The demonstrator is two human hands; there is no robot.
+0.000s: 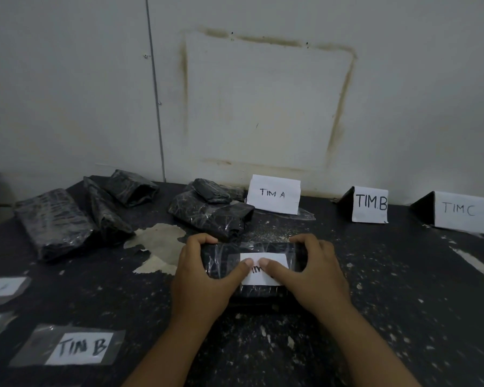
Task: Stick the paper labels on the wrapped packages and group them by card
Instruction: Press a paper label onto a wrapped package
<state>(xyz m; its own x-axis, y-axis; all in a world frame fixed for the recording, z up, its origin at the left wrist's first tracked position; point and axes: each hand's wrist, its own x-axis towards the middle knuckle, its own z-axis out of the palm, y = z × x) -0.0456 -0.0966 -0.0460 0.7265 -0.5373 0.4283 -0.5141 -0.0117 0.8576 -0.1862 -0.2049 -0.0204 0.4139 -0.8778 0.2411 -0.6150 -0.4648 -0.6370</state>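
Left hand [204, 277] and right hand [313, 272] curl round package [221, 255] at 6 o'clock, thumbs pressing label [274, 259] flat. Packages [56, 219] at 10 show no labels. Loose labels [80, 348] wait at 8. Judged early; most labelling and grouping remains.

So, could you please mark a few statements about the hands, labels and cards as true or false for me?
1. The left hand and right hand press the paper label onto the package with their thumbs. True.
2. The TIM C card stands left of the TIM A card. False: it stands far to the right.
3. A loose TIM B label lies on the table at front left. True.
4. Stacked packages lie against the TIM B card. False: they lie beside the TIM A card.
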